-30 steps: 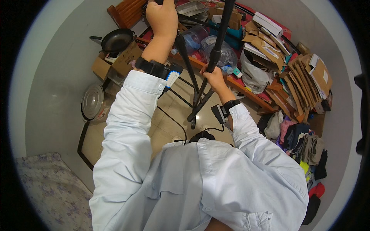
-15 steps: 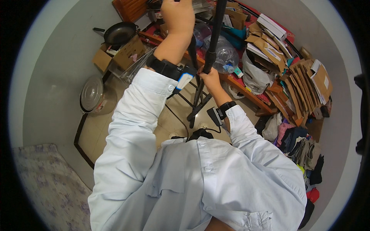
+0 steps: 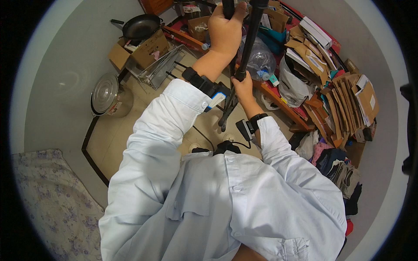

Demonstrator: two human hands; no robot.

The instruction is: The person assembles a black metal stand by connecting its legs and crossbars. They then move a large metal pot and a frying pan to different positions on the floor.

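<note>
Over the tiled floor (image 3: 109, 139), the left hand (image 3: 225, 34) is gripping a black stand (image 3: 248, 48) high, the right hand (image 3: 244, 88) clasping it lower; a slipping grip could be sending it into the nearby bottle (image 3: 262, 57).

The top edge is cutting off the black stand (image 3: 249, 48) — the left hand (image 3: 224, 35) is hiding part of one pole (image 3: 228, 9).

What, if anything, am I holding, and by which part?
Your left hand grips the left black pole by its shaft; your right hand grips the right black pole by its lower section.
</note>
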